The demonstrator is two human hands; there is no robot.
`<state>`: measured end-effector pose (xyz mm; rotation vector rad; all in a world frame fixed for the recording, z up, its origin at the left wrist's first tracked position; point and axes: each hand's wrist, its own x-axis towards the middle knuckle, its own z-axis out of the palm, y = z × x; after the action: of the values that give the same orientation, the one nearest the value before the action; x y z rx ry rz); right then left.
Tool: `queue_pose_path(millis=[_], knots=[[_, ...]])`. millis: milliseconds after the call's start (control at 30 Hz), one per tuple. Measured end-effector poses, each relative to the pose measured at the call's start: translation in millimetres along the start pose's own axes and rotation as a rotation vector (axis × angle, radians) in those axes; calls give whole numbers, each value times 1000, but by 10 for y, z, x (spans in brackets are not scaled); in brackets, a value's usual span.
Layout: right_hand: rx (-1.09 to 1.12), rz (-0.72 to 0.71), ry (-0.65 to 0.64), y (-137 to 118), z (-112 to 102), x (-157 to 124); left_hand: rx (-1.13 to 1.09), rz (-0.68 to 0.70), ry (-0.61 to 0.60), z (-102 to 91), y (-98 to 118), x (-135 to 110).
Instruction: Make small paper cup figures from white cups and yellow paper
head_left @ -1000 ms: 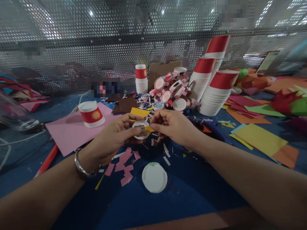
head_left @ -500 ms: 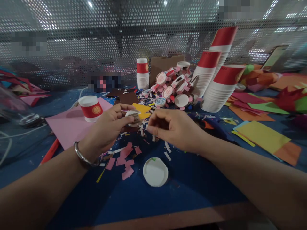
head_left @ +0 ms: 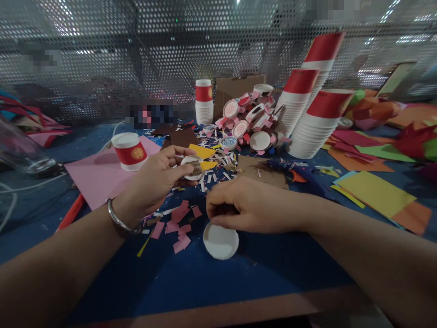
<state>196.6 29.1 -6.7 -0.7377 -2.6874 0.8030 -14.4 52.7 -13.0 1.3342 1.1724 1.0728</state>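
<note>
Pinches a small round piece (head_left: 192,166) in the left hand (head_left: 160,178) — thumb and fingertips closed on its rim, with a brown strip (head_left: 195,170) lying across its face. Holds it lifted off the table (head_left: 205,282), with a yellow paper (head_left: 201,151) just behind the grip and a red-banded cup (head_left: 129,151) on a pink sheet (head_left: 99,180) off to the left of it. Has parted the right hand (head_left: 239,207) from the grip since a second ago: then close beside the piece at the same height, now lowered below and to the right of it, nearer the body. Rests curled fingertips on the far rim of a white disc (head_left: 221,243) lying flat on the table — touching, but cannot tell whether clasped or merely pressed. Leaves pink scraps (head_left: 177,228) scattered directly beneath the grip. Reads as two-handed work on the held piece paused, with attention moved to the disc.
</note>
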Motion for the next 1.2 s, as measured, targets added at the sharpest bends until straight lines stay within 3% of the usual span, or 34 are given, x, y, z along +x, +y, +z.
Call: queue_pose_path(millis=[167,333,500,667,833,1033,1200], knots=[[-161,36,288,25,-29,-8,3,-2,-9,-7,5,-9],[-285,79,373,77,-9,-4,-5,-17,6,21,41,-23],[-268,39,373,70,16,11,17,-20,13,37,59,-25],[-204,-131,396,65,34,3,16,-24,15,20,49,-19],[-111,-228,309,16,44,-11,11,0,10,9,28,-18],[86,-214,212,-33,48,-18,3,-11,8,25,17,-18],[118,-173,153,-37,64,-14,-4,-2,-5,26,6,-33]])
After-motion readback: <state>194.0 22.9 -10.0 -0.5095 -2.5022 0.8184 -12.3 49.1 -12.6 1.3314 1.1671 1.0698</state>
